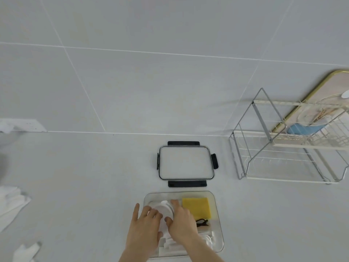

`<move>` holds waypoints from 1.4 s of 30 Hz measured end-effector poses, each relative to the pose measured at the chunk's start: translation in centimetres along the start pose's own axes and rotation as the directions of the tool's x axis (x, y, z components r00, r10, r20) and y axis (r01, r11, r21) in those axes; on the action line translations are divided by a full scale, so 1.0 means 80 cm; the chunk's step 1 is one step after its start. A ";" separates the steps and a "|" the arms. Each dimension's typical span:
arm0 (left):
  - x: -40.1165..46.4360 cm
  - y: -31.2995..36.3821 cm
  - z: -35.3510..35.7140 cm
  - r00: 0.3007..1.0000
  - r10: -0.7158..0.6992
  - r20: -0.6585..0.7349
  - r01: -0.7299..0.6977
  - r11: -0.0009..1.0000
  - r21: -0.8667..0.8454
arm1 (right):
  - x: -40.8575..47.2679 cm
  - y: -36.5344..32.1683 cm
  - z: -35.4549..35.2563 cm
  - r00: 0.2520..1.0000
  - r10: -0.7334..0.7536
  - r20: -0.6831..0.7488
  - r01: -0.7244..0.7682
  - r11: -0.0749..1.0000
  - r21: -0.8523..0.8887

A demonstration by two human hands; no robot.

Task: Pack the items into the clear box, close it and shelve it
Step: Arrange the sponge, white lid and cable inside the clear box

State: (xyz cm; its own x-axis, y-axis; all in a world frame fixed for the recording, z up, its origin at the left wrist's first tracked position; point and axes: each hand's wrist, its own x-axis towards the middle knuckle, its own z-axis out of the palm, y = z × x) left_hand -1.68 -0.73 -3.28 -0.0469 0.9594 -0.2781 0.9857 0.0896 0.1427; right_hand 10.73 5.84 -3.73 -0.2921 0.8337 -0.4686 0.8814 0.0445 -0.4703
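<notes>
One clear box [217,208] sits open on the counter [85,176] at 6 o'clock in the view. One lid [186,163], clear with four dark latches, lies flat just beyond it at 12 o'clock from the box, apart from it. Inside the box: one yellow sponge [196,207] at the far right, one small black item [201,222] just nearer than the sponge, one round white item [164,208] at the far left, and further white pieces [207,241] toward the near edge, whose number cannot be told. Two hands are in the box: the left hand [145,229] lies with fingers spread on the round white item, and the right hand [182,222] curls over it from the right; both touch it, but whether either truly grips cannot be told. One wire rack [283,148], two tiers, stands at 3 o'clock, well apart from the box, with one blue item [300,129] on its upper tier. One gold-rimmed board [309,99] leans behind it. White cloths [11,201] lie at 9 o'clock. The counter is pale grey; the wall [151,72] behind is large pale tiles, with one socket plate [26,125] at left.
</notes>
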 end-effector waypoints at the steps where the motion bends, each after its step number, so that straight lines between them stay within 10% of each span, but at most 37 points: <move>1: 0.001 -0.001 0.001 1.000 0.006 -0.002 -0.006 1.000 0.002 | 0.002 -0.002 0.001 1.000 0.019 -0.010 -0.019 1.000 0.008; 8: -0.002 -0.012 -0.019 0.995 0.096 -0.022 -0.098 0.992 -0.078 | 0.003 -0.012 0.007 0.989 0.101 -0.104 -0.091 0.991 0.097; 15: 0.007 -0.009 -0.030 0.930 0.009 -0.367 -0.125 0.947 -0.295 | -0.004 -0.003 -0.049 0.953 0.149 -0.264 -0.047 0.932 0.360; 28: 0.067 0.088 -0.010 0.970 0.240 -0.048 -0.245 0.960 -0.139 | -0.006 0.072 -0.129 0.808 0.455 -0.374 -0.040 0.676 0.736; 42: 0.074 0.101 -0.008 0.998 0.056 0.041 -0.052 0.995 -0.090 | -0.009 0.093 -0.126 0.799 0.481 -0.361 -0.031 0.632 0.774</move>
State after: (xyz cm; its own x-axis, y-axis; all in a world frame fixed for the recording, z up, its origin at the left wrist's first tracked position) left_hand 5.88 5.86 -3.14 0.0150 0.9510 -0.3087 0.9682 0.0633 0.2422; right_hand 21.20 11.14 0.63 0.3247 0.8862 -0.3306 0.2789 -0.4237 -0.8618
